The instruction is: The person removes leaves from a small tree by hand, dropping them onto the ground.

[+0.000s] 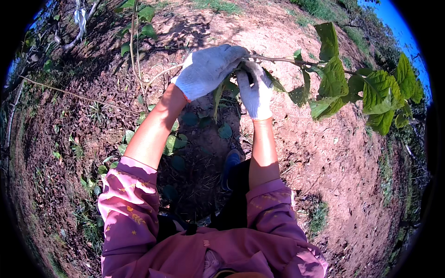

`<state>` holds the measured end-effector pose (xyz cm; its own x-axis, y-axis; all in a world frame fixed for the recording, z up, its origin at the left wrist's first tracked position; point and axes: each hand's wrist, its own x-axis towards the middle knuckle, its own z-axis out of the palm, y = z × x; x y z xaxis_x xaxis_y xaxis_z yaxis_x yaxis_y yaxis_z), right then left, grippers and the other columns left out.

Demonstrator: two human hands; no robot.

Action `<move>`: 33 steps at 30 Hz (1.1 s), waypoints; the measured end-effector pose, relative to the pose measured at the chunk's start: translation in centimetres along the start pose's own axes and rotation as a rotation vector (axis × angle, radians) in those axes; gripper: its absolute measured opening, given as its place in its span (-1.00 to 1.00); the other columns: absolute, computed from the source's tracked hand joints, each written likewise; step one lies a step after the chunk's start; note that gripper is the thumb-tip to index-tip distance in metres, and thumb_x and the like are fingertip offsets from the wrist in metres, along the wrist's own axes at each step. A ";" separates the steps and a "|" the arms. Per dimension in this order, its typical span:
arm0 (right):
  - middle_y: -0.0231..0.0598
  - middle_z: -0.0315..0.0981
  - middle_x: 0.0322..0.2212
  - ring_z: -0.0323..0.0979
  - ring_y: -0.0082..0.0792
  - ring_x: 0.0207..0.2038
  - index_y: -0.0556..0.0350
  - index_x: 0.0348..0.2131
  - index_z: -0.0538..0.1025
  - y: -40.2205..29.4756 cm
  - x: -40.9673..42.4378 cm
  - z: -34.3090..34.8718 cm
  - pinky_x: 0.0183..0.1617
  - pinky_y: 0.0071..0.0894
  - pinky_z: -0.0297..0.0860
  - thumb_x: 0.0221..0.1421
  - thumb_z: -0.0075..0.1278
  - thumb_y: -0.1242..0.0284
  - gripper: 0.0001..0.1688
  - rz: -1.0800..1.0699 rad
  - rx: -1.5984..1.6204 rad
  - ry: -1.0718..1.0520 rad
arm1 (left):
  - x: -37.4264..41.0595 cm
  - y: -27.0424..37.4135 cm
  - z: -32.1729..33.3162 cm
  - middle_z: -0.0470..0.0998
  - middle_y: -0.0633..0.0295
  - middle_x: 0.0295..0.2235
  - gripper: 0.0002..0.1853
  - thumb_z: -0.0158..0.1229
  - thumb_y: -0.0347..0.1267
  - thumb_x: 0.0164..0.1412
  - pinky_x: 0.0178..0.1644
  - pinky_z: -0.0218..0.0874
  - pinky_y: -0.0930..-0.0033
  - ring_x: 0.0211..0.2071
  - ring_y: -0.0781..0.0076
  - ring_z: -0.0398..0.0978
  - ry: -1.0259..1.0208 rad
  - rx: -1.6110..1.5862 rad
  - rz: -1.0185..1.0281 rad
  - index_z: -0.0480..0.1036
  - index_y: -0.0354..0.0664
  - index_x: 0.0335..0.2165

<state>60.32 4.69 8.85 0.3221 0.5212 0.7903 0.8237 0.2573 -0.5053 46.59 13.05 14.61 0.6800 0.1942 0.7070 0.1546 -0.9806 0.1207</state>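
Note:
A leafy branch (288,59) stretches from my hands out to the right, with large green leaves (333,78) along its outer part. My left hand (212,69), in a white knit work glove, is closed around the branch near its left end, where a bare stem (165,71) emerges and joins a forked plant. Just below and to the right, my right hand (255,88), gloved alike, has its fingers bent at the branch and leaves beside my left hand. Whether those fingers grip anything is hidden by the glove and leaves.
Upright leafy stems (132,45) rise at the upper left. A thin dry stick (80,97) slants over leaf litter on the left. Fallen green leaves (170,144) lie below my hands near a blue shoe (231,161). A pale strip (80,21) hangs on a branch at top left.

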 end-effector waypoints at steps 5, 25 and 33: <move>-0.17 0.51 -0.36 0.50 -0.26 -0.37 0.10 -0.23 0.49 0.1 -0.7 0.6 -0.29 -0.43 0.39 0.02 -0.02 0.46 -0.75 0.022 -0.062 -0.313 | 0.2 -0.5 -0.1 0.48 0.11 -0.18 -0.70 -0.01 -0.37 0.20 -0.20 0.35 0.28 -0.22 0.10 0.48 -0.012 -0.033 -0.018 0.38 -0.10 -0.08; -0.01 0.38 -0.10 0.35 -0.22 -0.06 0.28 -0.03 0.33 2.6 -0.4 -2.2 0.04 -0.33 0.24 0.14 -0.09 0.38 -0.56 0.285 -0.012 0.450 | 1.0 -0.7 2.0 0.47 0.03 -0.25 -0.71 -0.01 -0.41 0.18 -0.20 0.29 0.17 -0.25 0.01 0.45 -0.057 0.007 -0.027 0.37 -0.21 -0.10; -0.03 0.38 -0.21 0.42 -0.11 -0.38 0.08 -0.15 0.39 4.8 -2.1 -0.3 -0.37 -0.21 0.34 -0.08 0.02 0.40 -0.58 0.027 -0.605 0.188 | 0.8 -0.5 2.6 0.47 0.05 -0.26 -0.70 0.00 -0.43 0.16 -0.20 0.28 0.15 -0.25 0.03 0.45 -0.074 0.000 -0.047 0.37 -0.20 -0.10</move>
<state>63.78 4.58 4.85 0.3778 0.3552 0.8551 0.9143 -0.2885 -0.2842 48.96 13.77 13.31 0.7232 0.2413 0.6471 0.1873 -0.9704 0.1525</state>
